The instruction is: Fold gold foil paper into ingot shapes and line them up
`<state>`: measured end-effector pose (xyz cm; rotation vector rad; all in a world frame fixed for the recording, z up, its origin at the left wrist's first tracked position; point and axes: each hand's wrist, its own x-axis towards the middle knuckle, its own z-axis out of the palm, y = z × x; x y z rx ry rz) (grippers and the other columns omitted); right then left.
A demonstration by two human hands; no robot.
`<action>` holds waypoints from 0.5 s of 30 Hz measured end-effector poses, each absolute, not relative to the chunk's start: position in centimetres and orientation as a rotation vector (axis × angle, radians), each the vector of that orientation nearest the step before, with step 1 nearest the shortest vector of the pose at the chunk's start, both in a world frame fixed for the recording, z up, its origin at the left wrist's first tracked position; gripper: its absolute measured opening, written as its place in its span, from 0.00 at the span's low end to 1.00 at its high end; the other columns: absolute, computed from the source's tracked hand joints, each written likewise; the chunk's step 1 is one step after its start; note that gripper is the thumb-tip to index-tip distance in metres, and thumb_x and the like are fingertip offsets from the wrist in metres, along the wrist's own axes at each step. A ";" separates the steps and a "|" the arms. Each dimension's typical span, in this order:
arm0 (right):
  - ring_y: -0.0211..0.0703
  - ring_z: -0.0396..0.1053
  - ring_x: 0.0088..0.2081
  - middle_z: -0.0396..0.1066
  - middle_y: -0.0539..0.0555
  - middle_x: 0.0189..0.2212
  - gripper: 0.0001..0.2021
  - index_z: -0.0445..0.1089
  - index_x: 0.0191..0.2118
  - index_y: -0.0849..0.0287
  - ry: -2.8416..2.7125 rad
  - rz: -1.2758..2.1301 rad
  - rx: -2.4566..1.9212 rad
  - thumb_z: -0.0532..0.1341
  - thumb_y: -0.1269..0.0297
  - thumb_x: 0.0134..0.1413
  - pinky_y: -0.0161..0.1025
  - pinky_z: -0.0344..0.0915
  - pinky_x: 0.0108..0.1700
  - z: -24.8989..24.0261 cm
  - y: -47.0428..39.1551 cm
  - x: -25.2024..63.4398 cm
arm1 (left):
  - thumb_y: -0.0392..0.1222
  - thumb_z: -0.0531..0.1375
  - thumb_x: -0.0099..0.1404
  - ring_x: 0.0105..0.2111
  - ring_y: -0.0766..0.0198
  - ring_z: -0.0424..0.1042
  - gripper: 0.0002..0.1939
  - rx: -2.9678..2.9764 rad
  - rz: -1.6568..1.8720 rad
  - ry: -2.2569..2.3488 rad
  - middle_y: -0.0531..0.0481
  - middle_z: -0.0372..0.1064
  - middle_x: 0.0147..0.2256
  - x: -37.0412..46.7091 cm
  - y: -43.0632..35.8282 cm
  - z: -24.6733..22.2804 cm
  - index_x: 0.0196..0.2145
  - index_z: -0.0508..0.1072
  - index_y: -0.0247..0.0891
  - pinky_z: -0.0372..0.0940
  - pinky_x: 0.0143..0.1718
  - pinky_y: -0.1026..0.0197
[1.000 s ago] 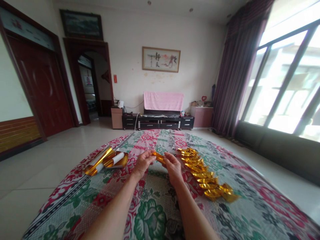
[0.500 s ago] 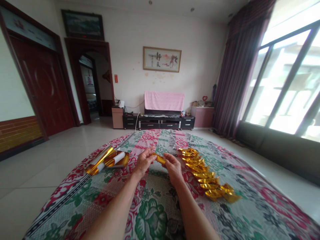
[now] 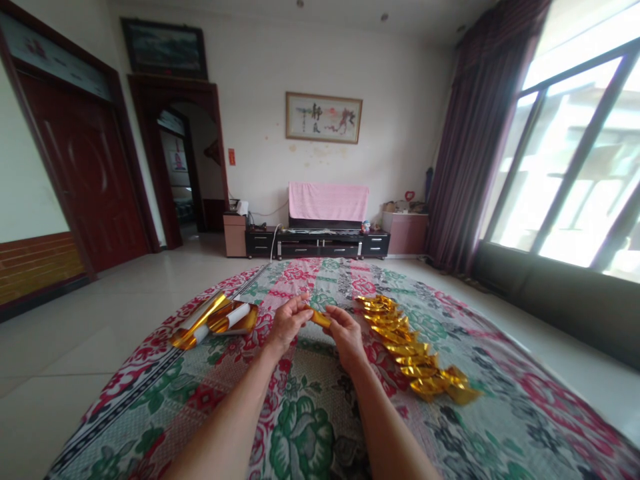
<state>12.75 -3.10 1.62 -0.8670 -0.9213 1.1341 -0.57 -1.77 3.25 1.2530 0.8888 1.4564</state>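
Observation:
Between my two hands is a narrow strip of folded gold foil paper (image 3: 320, 318), held above the flowered cloth. My left hand (image 3: 289, 323) pinches its left end between thumb and fingers. Its right end is gripped by my right hand (image 3: 346, 333), thumb on the near side. To the right lies a row of several folded gold foil ingots (image 3: 400, 333), overlapping one another. Left of my hands, curled gold foil sheets (image 3: 227, 317) with white undersides lie in a loose pile.
A round table with a red, green and white flowered cloth (image 3: 300, 427) spreads under my arms. Beyond it stand a low black cabinet (image 3: 320, 249) and a pink cloth (image 3: 329, 201) draped over something. A curtain (image 3: 460, 147) and window are at right, a door (image 3: 85, 160) at left.
Almost nothing differs. Both hands stay in place on the foil strip, which looks very slightly turned. The ingots and loose sheets have not moved.

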 end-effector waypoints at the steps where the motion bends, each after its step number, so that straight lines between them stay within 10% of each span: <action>1: 0.39 0.69 0.29 0.73 0.52 0.29 0.16 0.71 0.35 0.61 -0.921 1.136 -0.867 0.63 0.65 0.33 0.35 0.65 0.30 1.6 -3.1 12.7 | 0.40 0.64 0.45 0.21 0.73 0.61 0.26 1.252 1.456 0.891 0.53 0.67 0.26 -0.6 -1.8 3.3 0.45 0.69 0.33 0.56 0.24 0.68; 15: 0.39 0.70 0.28 0.73 0.52 0.30 0.19 0.69 0.36 0.60 -0.865 1.208 -0.859 0.66 0.60 0.33 0.34 0.65 0.29 1.8 -3.4 12.6 | 0.41 0.64 0.45 0.22 0.73 0.62 0.26 1.240 1.481 0.898 0.54 0.67 0.26 -0.6 -1.5 2.9 0.44 0.70 0.36 0.57 0.25 0.68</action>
